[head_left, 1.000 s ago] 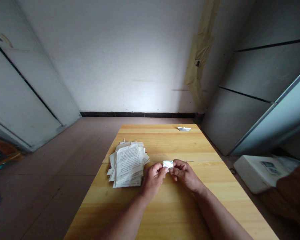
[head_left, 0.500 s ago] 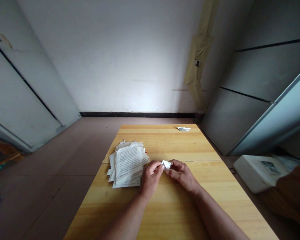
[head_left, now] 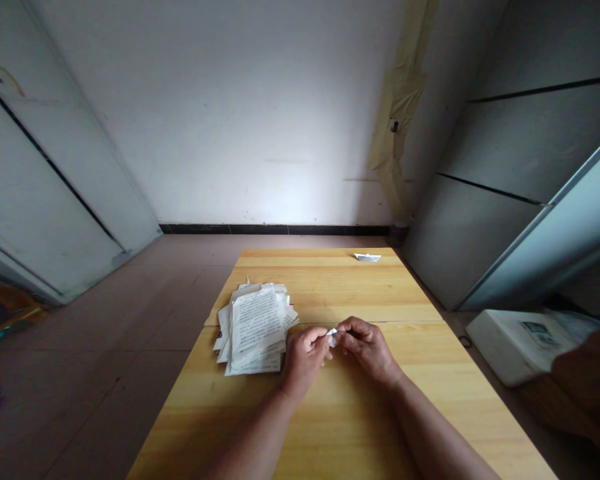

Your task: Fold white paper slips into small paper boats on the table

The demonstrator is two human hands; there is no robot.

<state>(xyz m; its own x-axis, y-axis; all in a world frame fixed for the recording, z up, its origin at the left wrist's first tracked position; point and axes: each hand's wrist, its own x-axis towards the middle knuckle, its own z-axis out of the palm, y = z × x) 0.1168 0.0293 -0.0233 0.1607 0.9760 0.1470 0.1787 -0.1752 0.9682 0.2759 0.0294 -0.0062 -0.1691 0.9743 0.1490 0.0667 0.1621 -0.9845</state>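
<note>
A small folded piece of white paper [head_left: 333, 338] is pinched between my two hands above the middle of the wooden table. My left hand [head_left: 307, 357] grips its left side with thumb and fingers. From the right, my right hand [head_left: 367, 347] pinches the other side. Fingers cover much of the paper, so its exact shape is hidden. Close beside my left hand lies a loose stack of printed paper sheets [head_left: 257, 327]. A folded paper boat [head_left: 367, 257] rests near the table's far right corner.
The wooden table [head_left: 340, 287] has a seam across it. A white foam box [head_left: 510, 343] stands to the right, below grey cabinet panels [head_left: 490, 220]. Behind the table are a tiled floor and a white wall [head_left: 260, 120] with a taped strip.
The folded paper has turned in my fingers and less of it shows, its triangular face no longer visible. My fingertips have shifted around it. The stack and paper boat stay put.
</note>
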